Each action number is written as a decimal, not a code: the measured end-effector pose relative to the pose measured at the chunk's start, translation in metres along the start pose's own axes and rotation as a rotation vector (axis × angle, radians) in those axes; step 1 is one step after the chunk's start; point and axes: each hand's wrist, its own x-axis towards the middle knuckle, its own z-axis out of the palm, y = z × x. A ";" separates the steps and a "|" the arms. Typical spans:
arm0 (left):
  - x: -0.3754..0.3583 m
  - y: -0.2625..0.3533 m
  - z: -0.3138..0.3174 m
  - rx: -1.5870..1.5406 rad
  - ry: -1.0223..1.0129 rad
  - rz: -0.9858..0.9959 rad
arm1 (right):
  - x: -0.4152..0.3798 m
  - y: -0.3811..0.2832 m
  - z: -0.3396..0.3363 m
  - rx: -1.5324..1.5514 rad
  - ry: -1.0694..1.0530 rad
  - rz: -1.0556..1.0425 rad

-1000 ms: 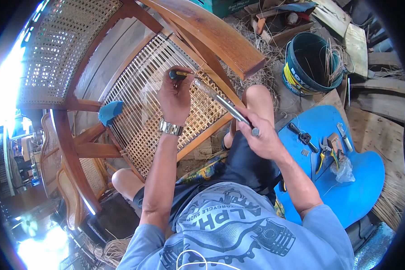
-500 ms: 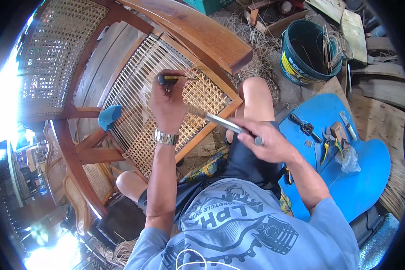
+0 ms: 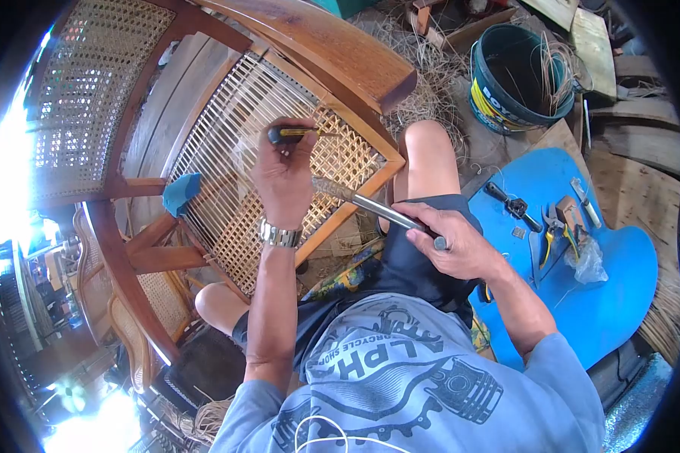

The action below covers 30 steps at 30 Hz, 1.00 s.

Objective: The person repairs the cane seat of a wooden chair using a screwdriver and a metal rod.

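My left hand (image 3: 281, 174), wearing a metal watch, is closed around a screwdriver (image 3: 285, 136) with a black and yellow handle. Its thin shaft points right, over the woven corner of the cane seat (image 3: 355, 155). My right hand (image 3: 449, 241) grips a shiny metal rod (image 3: 389, 211) near its lower end. The rod's rough brown far end (image 3: 331, 188) overlaps the seat just right of my left wrist. Parallel cane strands (image 3: 230, 113) span the rest of the wooden chair's seat, with denser weave along the near side.
A blue cloth-like piece (image 3: 181, 194) hangs at the seat's left edge. To the right, a blue board (image 3: 619, 279) carries pliers (image 3: 555, 234), other tools and a plastic bag (image 3: 588, 266). Beyond stands a dark green bucket (image 3: 477, 83), beside loose cane scraps (image 3: 438, 90).
The rod in my right hand has shifted slightly right and down. My left hand keeps the screwdriver over nearly the same part of the seat.
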 end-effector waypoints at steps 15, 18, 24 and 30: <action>-0.010 -0.003 0.017 0.069 -0.012 -0.092 | -0.007 0.013 0.003 -0.049 0.033 -0.140; -0.011 -0.007 0.023 -0.060 -0.074 -0.065 | -0.001 0.018 0.002 -0.114 0.205 -0.101; -0.019 0.000 0.012 -0.081 0.016 -0.055 | -0.023 0.009 0.006 -0.094 0.126 -0.141; -0.027 -0.016 0.025 -0.041 -0.036 -0.071 | -0.020 0.009 -0.006 -0.141 0.238 0.060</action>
